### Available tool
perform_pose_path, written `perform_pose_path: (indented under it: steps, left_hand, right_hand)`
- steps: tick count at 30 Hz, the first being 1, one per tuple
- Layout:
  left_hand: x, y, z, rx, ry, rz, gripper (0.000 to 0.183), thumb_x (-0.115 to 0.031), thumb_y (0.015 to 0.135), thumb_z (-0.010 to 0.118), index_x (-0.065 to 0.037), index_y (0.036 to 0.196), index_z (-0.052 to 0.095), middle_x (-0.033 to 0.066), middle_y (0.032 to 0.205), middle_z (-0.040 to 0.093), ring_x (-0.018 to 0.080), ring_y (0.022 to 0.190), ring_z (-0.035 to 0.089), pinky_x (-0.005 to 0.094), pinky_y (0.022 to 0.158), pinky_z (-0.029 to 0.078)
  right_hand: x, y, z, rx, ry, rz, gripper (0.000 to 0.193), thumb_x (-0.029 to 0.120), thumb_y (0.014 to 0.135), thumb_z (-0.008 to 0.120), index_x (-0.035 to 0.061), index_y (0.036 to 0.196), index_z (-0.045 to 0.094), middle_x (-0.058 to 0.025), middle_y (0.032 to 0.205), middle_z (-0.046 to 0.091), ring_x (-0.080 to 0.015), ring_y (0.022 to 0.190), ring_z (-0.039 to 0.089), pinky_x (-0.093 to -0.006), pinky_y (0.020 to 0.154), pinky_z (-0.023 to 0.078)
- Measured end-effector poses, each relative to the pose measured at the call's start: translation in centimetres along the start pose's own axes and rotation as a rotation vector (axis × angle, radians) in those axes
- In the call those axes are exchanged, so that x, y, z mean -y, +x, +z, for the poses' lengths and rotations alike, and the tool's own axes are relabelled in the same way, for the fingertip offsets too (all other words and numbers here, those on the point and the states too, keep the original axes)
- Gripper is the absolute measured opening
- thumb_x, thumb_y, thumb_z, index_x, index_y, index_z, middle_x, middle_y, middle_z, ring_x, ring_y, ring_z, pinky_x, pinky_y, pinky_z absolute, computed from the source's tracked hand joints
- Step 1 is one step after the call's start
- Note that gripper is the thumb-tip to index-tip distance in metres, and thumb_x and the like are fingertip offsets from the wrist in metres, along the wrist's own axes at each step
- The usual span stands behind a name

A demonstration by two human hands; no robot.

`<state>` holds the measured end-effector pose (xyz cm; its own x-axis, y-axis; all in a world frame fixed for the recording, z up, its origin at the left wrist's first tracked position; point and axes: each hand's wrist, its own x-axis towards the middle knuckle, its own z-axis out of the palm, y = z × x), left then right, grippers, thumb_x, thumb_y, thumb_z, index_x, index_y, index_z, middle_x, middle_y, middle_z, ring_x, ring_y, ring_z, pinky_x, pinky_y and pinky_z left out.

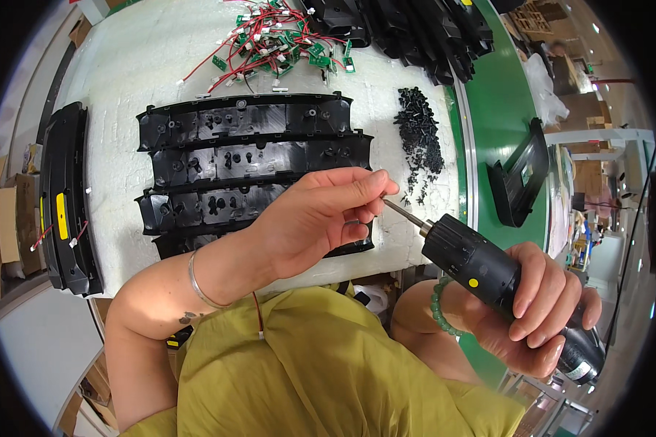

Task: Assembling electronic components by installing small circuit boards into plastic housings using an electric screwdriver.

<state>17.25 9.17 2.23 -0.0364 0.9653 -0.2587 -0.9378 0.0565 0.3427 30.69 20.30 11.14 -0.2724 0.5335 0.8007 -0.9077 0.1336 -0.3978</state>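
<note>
My right hand (543, 306) is wrapped round a black electric screwdriver (468, 251), whose thin bit slants up and left. At the bit's tip, the thumb and fingers of my left hand (306, 211) are pinched together. Whatever lies between those fingertips is too small and covered to make out. Beneath and beyond my left hand, several long black plastic housings (259, 158) lie in a stacked row, hollow side up, with posts inside. My left hand and forearm cover parts of the nearer ones. Small black screws (418, 131) are heaped to the right of the housings.
Green circuit boards with red wires (277, 44) lie tangled at the far side of the white foam surface (116, 146). More black housings (423, 33) are piled at the far right. Another housing (69, 204) stands along the left edge. A black frame (521, 178) rests on the green tabletop.
</note>
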Motion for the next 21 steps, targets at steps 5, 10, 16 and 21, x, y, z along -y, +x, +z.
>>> perform_pose_path:
  steps: [5, 10, 16, 21]
  left_hand:
    - [0.2, -0.1, -0.3, 0.042, -0.025, 0.017, 0.022, -0.023, 0.097, 0.051, -0.005, 0.103, 0.06, -0.0024, 0.078, 0.061, 0.0042, 0.068, 0.058, 0.0194, 0.064, 0.05]
    - [0.1, -0.6, -0.5, 0.024, -0.018, 0.003, 0.02, -0.02, 0.096, 0.053, -0.004, 0.106, 0.059, 0.0002, 0.083, 0.063, 0.0051, 0.071, 0.06, 0.0199, 0.066, 0.051]
    - [-0.2, -1.1, -0.4, 0.006, 0.038, 0.004, 0.019, -0.016, 0.095, 0.054, -0.004, 0.107, 0.058, 0.0042, 0.09, 0.066, 0.0059, 0.073, 0.061, 0.0207, 0.066, 0.052]
    - [0.0, -1.1, -0.6, 0.0, 0.029, 0.023, 0.014, -0.018, 0.096, 0.052, -0.008, 0.103, 0.056, 0.0024, 0.087, 0.063, 0.0058, 0.074, 0.059, 0.0208, 0.068, 0.051]
  right_hand:
    - [-0.2, 0.0, 0.7, -0.02, -0.005, 0.071, 0.025, 0.009, 0.07, 0.062, 0.0083, 0.094, 0.052, 0.0073, 0.055, 0.051, -0.0037, 0.044, 0.048, -0.0185, 0.051, 0.042]
    - [-0.1, 0.1, 0.1, 0.014, -0.009, 0.03, 0.03, 0.008, 0.073, 0.064, 0.0094, 0.098, 0.047, 0.0065, 0.057, 0.051, -0.0041, 0.045, 0.049, -0.0179, 0.051, 0.043]
    - [-0.1, 0.2, 0.2, 0.037, -0.01, 0.002, 0.035, 0.007, 0.075, 0.066, 0.0104, 0.102, 0.043, 0.0056, 0.059, 0.051, -0.0046, 0.047, 0.049, -0.0175, 0.051, 0.044]
    - [-0.3, 0.1, 0.6, 0.028, 0.005, 0.031, 0.036, 0.007, 0.074, 0.067, 0.0106, 0.102, 0.045, 0.0052, 0.058, 0.053, -0.0049, 0.045, 0.051, -0.0185, 0.049, 0.045]
